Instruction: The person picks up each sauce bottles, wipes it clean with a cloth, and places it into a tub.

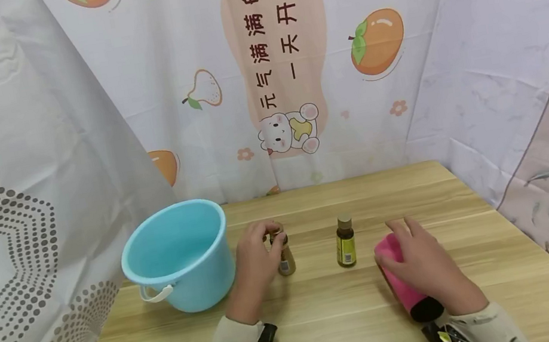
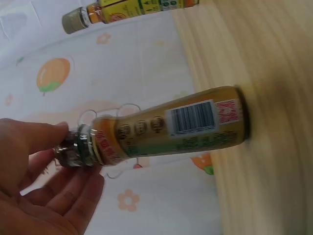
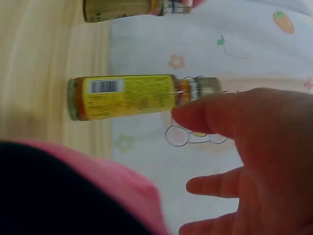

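Observation:
My left hand (image 1: 259, 258) pinches the neck of a sauce bottle (image 2: 181, 122) between thumb and fingers. It has a gold-brown label with a barcode and stands upright on the table. A second sauce bottle (image 1: 344, 242), with a yellow label and a dull gold cap, stands to its right, between the two hands. In the head view my right hand (image 1: 423, 261) overlaps a pink cylinder-like thing with a black end (image 1: 406, 291). The right wrist view shows the thumb (image 3: 210, 112) and fingers of that hand spread apart, with the pink thing blurred in the foreground.
A light blue bucket (image 1: 179, 271) with a white handle grip stands on the wooden table (image 1: 334, 330), left of the left hand. Printed curtains (image 1: 215, 144) hang behind the table and along both sides.

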